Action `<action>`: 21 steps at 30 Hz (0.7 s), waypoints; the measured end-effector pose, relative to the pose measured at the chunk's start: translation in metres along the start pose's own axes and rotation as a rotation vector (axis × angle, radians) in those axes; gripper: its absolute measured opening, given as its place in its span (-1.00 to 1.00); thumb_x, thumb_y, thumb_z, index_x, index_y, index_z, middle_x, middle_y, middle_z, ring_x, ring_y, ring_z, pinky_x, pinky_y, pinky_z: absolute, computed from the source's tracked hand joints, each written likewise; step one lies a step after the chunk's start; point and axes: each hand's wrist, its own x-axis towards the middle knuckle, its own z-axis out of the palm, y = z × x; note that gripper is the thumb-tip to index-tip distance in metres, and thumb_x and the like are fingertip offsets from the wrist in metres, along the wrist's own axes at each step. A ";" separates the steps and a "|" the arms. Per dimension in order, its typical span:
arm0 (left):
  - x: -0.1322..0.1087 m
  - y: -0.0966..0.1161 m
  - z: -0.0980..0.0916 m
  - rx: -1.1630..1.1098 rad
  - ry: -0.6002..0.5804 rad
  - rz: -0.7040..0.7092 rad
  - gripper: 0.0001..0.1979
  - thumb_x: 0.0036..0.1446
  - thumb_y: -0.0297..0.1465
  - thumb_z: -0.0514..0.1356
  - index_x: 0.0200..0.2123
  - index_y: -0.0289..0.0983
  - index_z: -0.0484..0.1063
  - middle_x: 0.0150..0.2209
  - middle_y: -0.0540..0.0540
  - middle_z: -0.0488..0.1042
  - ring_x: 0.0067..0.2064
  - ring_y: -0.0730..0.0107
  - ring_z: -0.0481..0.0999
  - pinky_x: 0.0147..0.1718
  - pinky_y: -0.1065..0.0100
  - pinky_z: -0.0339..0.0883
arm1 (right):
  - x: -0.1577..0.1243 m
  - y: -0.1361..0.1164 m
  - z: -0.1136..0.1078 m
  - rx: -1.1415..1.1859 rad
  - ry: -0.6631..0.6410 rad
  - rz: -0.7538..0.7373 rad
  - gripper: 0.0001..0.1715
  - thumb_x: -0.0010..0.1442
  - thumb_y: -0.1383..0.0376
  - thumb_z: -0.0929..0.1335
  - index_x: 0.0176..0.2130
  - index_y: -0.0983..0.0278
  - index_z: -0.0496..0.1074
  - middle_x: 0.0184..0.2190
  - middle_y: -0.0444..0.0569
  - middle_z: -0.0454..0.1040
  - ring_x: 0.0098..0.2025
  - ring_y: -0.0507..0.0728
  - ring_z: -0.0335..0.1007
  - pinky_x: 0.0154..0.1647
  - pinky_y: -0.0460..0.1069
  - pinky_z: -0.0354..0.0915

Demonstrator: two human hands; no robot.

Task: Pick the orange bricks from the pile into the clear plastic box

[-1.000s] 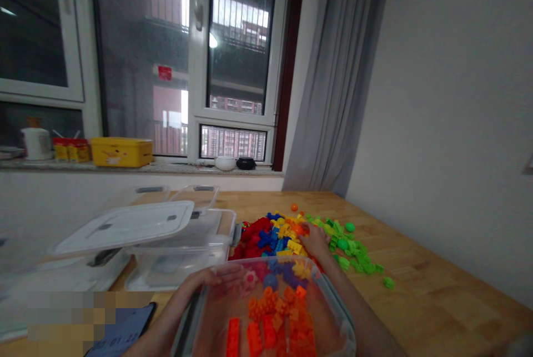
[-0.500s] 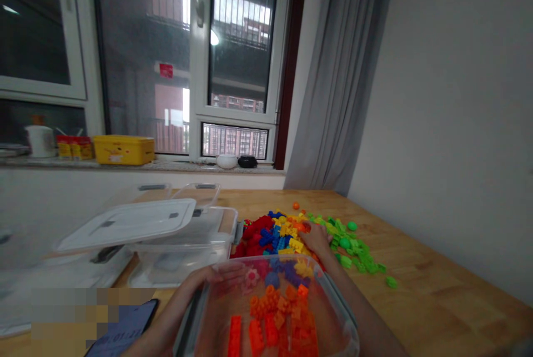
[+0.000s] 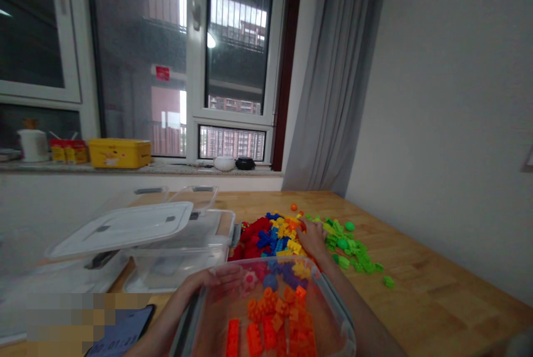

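Fingers [image 3: 302,231] of the right hand [image 3: 313,236] reach farther over orange pieces [image 3: 293,224].

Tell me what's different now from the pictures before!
The right hand has moved a tiny bit forward, with its fingers reaching a little farther over the yellow pieces in the pile. I can't tell if it has picked anything up. The left hand is still by the clear plastic box, the orange bricks are still inside, and the green pieces stayed put.

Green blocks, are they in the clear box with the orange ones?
No, the green blocks lie on the wooden table, beside the right hand.
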 end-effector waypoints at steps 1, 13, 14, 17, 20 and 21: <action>0.000 0.000 0.000 -0.005 -0.010 -0.003 -0.56 0.11 -0.43 0.05 0.03 -0.40 0.50 -0.01 -0.21 0.63 0.12 -0.07 0.50 0.30 0.06 0.00 | 0.000 -0.001 0.002 0.005 -0.018 -0.019 -0.49 0.22 0.10 0.27 0.14 0.05 0.37 0.09 -0.04 0.46 0.11 0.31 0.21 0.10 0.21 0.05; -0.003 0.003 0.007 -0.021 0.022 -0.037 -0.59 0.08 -0.40 0.09 -0.03 -0.33 0.55 -0.01 -0.15 0.64 0.15 -0.05 0.48 0.27 0.10 0.08 | 0.000 -0.007 0.004 -0.012 -0.076 -0.084 -0.56 0.24 0.17 0.26 0.09 0.09 0.40 0.08 0.01 0.44 0.10 0.27 0.24 0.09 0.17 0.08; -0.004 0.003 0.008 -0.029 0.016 -0.035 -0.59 0.08 -0.41 0.08 -0.03 -0.33 0.55 -0.01 -0.15 0.64 0.15 -0.05 0.48 0.26 0.09 0.10 | 0.000 -0.007 0.005 -0.018 -0.081 -0.089 -0.55 0.25 0.16 0.26 0.12 0.08 0.38 0.09 0.02 0.43 0.11 0.27 0.24 0.09 0.17 0.08; -0.001 0.001 0.005 -0.037 -0.010 0.007 -0.58 0.09 -0.45 0.05 -0.01 -0.35 0.53 0.01 -0.14 0.63 0.19 0.01 0.44 0.28 0.14 0.06 | -0.002 -0.007 0.006 -0.032 -0.124 -0.131 -0.55 0.27 0.11 0.23 0.13 -0.03 0.37 0.13 -0.03 0.40 0.15 0.29 0.19 0.11 0.22 0.05; 0.005 -0.002 -0.002 -0.027 -0.020 -0.003 -0.56 0.07 -0.44 0.06 0.01 -0.35 0.52 0.02 -0.16 0.62 0.19 0.00 0.44 0.30 0.13 0.03 | -0.004 -0.007 0.007 -0.034 -0.165 -0.172 -0.61 0.29 0.08 0.20 0.03 -0.10 0.45 0.12 -0.10 0.41 0.17 0.31 0.17 0.12 0.25 0.03; 0.006 -0.002 -0.004 -0.028 -0.020 -0.006 -0.56 0.07 -0.43 0.07 0.01 -0.35 0.52 0.02 -0.16 0.62 0.18 -0.01 0.45 0.30 0.13 0.03 | -0.004 -0.008 0.007 -0.031 -0.168 -0.178 -0.62 0.30 0.09 0.19 0.01 -0.10 0.47 0.11 -0.10 0.43 0.17 0.30 0.17 0.12 0.25 0.02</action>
